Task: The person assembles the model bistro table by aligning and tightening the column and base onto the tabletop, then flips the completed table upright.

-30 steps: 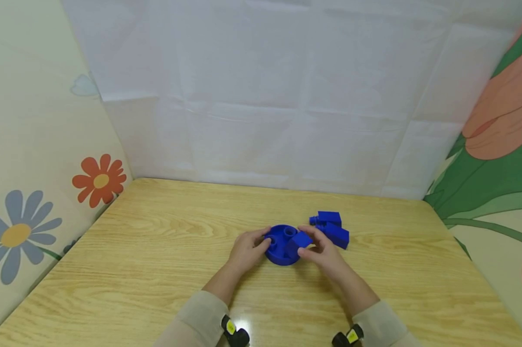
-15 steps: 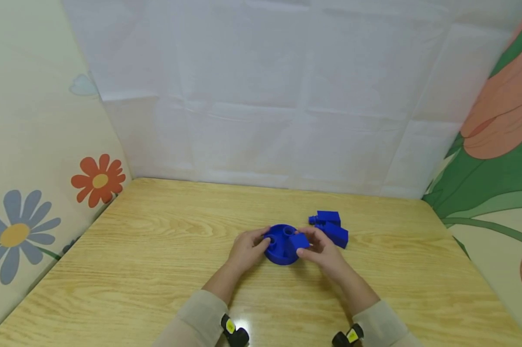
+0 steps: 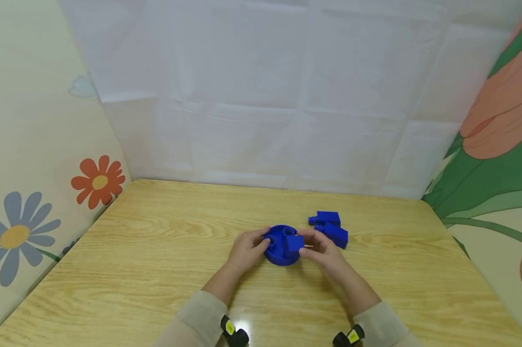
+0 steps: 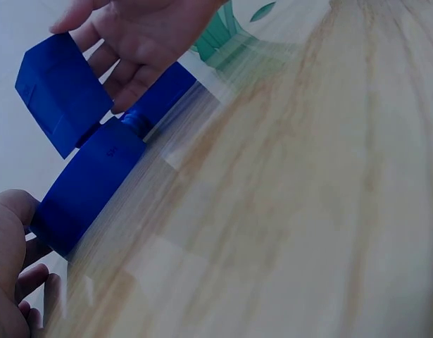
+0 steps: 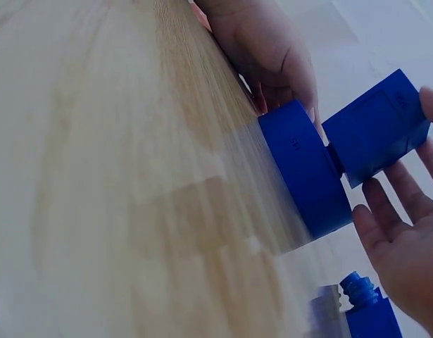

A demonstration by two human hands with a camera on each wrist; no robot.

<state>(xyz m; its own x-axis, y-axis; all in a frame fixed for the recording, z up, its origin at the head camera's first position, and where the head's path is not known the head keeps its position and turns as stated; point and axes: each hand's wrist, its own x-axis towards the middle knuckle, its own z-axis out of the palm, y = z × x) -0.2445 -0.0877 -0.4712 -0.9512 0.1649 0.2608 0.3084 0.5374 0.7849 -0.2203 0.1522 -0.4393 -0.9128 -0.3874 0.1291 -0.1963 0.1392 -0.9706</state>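
Note:
A shallow round blue base (image 3: 282,261) with raised ring sockets lies on the table. My left hand (image 3: 246,249) grips its left rim, the thumb over the edge beside a socket. At the base's right side stands a blue block (image 3: 294,245), its narrow neck going down into the base in the right wrist view. My right hand (image 3: 327,251) holds this block between thumb and fingers. The left wrist view shows the block (image 4: 61,91) over the base (image 4: 93,183), slightly tilted against it. The block hides the socket under it.
Two more blue blocks with threaded necks lie together just behind my right hand, a rear block (image 3: 329,218) and a front block (image 3: 335,235). A white cloth (image 3: 261,106) hangs behind the wooden table (image 3: 178,221). Flower-printed panels flank both sides.
The block in my right hand has turned and moved slightly left, and stands straighter over the base. My left hand and the base have stayed in place.

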